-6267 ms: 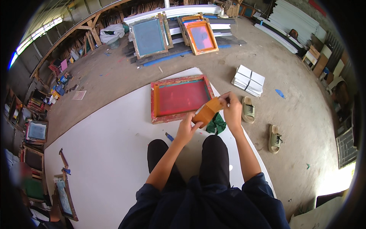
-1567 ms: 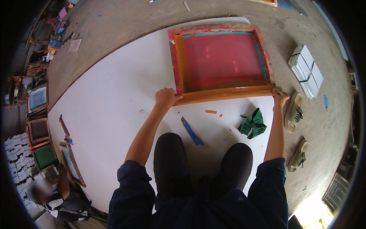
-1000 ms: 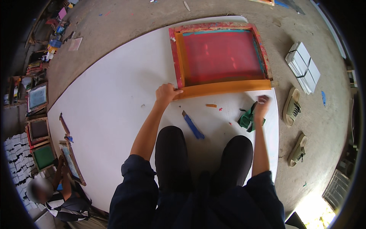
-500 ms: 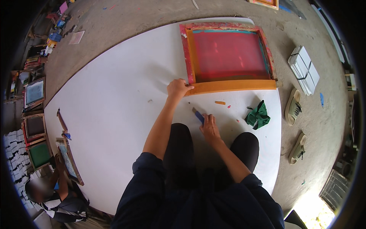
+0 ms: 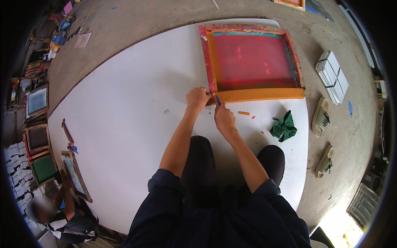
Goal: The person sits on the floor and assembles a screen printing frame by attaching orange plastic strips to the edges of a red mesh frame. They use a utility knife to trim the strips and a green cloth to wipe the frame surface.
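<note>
Tape strip [image 5: 261, 95] in closed left hand [image 5: 197, 98], blue cutter [image 5: 218, 100] in closed right hand [image 5: 225, 118]

Red frame [image 5: 207, 60], brown tape [image 5: 260, 95] along edge, blue cutter [image 5: 218, 100]

No written word, label, brand, number or sign can be read on any of the things in this view.
</note>
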Action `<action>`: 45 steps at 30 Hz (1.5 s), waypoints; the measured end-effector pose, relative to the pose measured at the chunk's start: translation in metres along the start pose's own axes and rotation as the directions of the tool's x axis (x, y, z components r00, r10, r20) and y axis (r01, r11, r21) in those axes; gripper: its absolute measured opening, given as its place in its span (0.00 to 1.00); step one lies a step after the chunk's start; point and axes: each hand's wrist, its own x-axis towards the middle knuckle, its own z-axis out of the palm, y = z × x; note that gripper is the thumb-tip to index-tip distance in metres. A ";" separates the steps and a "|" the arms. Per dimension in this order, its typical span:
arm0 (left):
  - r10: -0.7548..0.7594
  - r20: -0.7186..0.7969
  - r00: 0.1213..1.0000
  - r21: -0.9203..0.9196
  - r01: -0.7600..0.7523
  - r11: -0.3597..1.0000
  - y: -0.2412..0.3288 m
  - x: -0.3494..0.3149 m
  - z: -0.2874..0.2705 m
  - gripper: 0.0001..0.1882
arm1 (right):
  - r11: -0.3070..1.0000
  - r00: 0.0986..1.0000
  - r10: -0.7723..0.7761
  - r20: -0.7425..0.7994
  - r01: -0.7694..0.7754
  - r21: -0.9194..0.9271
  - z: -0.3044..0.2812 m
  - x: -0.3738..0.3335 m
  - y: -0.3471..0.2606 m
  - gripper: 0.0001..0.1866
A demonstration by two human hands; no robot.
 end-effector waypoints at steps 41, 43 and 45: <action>0.174 -0.127 0.976 -0.297 -0.205 0.933 -0.040 -0.004 -0.018 0.22 | 0.728 0.852 -0.522 0.034 0.466 -0.503 0.013 0.018 0.042 0.37; 0.227 -0.239 0.944 -0.190 -0.275 0.942 -0.048 -0.013 -0.024 0.18 | 0.753 0.854 -0.520 0.022 0.471 -0.460 0.015 0.017 0.045 0.37; 0.294 -0.364 0.884 -0.084 -0.346 0.934 -0.055 -0.025 -0.024 0.14 | 0.759 0.841 -0.541 -0.013 0.482 -0.437 0.017 0.015 0.042 0.36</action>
